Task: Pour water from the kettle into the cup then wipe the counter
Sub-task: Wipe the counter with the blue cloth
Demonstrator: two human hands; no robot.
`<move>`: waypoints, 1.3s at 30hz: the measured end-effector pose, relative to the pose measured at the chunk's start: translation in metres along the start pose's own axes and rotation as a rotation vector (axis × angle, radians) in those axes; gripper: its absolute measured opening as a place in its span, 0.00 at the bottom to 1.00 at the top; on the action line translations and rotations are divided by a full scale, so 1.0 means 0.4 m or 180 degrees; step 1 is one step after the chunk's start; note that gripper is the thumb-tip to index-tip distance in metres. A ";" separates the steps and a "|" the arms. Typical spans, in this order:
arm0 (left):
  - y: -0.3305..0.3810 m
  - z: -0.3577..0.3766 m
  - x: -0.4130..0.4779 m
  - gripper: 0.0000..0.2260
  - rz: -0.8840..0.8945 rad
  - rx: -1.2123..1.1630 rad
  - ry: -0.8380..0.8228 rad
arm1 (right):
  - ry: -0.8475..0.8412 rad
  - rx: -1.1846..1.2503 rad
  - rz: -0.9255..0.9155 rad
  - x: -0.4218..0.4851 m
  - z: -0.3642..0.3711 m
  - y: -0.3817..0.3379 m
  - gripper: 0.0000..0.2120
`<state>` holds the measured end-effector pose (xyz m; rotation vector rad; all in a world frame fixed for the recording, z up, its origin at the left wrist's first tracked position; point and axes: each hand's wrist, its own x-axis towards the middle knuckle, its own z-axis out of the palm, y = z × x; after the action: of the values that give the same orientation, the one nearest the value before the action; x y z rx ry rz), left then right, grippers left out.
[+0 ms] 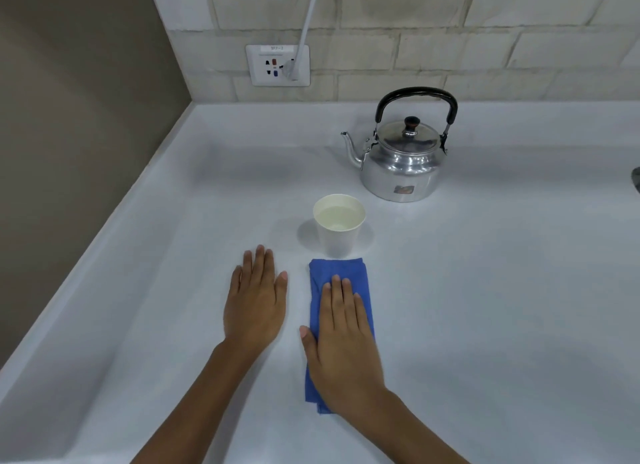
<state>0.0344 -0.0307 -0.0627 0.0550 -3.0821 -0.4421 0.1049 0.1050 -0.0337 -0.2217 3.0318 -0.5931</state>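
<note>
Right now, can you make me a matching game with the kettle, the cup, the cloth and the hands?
Things:
1. kettle
2. cup
3. blue cloth
4. left hand

States:
A. pressed flat under the right hand
B. resting flat on the bare counter
C. standing upright near the wall, lid on, spout pointing left
D. has water in it

Pairs: 1-C, 2-D, 3-A, 4-B
</note>
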 end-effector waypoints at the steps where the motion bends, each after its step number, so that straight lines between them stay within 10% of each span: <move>1: -0.003 -0.001 -0.002 0.24 -0.0005 0.0040 0.0035 | 0.0086 -0.0104 0.0014 -0.004 0.002 -0.001 0.28; 33: 0.007 0.008 -0.010 0.24 0.0113 0.0190 0.0365 | 0.0436 -0.0191 -0.0039 0.193 -0.126 0.390 0.23; 39: 0.009 0.007 -0.012 0.24 0.0140 0.0210 0.0372 | 0.0226 -0.0303 -0.0900 0.282 -0.080 0.300 0.22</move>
<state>0.0389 -0.0262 -0.0643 0.0138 -2.9759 -0.3232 -0.0244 0.2101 -0.0513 -0.6552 3.1239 -0.4798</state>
